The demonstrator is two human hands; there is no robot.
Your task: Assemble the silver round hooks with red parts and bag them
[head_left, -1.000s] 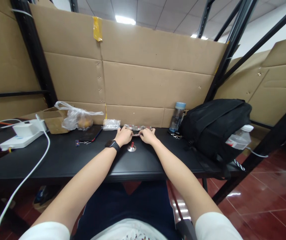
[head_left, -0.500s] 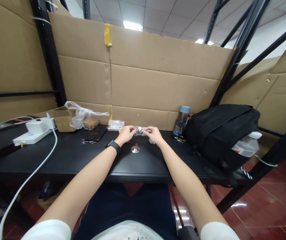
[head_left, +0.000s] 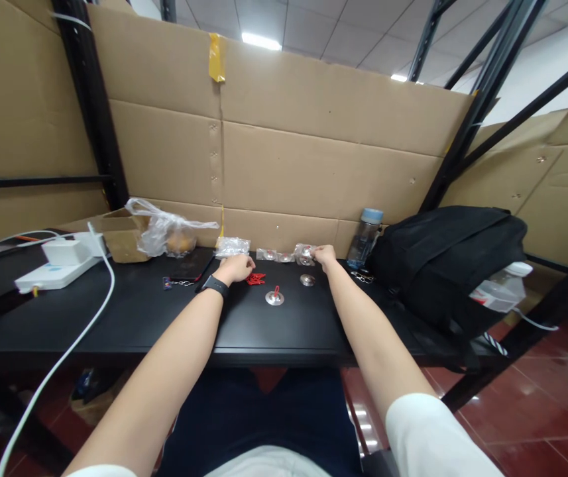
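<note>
A packet is being pinched by the right hand, seemingly for steadiness; whether the left hand is gripping cannot be told.

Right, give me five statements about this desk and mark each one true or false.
1. The right hand is at the rightmost small clear packet. True.
2. The dark watch is on the right wrist. False: it is on the left wrist.
3. The red pieces lie beside the left hand. True.
4. The blue-lidded bottle stands to the right of the black backpack. False: it stands to the left.
5. The silver disc with the red loop lies farther from the person than the other silver disc. False: it lies nearer.
</note>
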